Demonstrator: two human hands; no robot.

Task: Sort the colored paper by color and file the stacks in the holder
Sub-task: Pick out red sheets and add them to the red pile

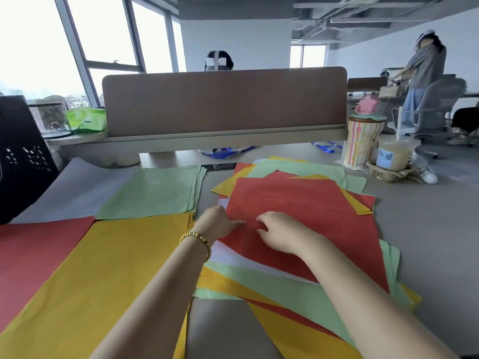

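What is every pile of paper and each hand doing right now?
Mixed pile: unsorted, colours overlapping.
Top red sheet: lying on the mixed pile, both hands on it.
Green stack: sorted, flat.
Yellow stack: sorted, flat.
Red stack: sorted, flat.
Left hand: touching sheet's edge.
Right hand: fingers curled on sheet.

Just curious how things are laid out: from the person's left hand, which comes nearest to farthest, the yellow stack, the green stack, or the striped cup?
From the left hand:
1. Yellow stack, just beside it, to the left.
2. Green stack, beyond, up left.
3. Striped cup, far right, by the divider.
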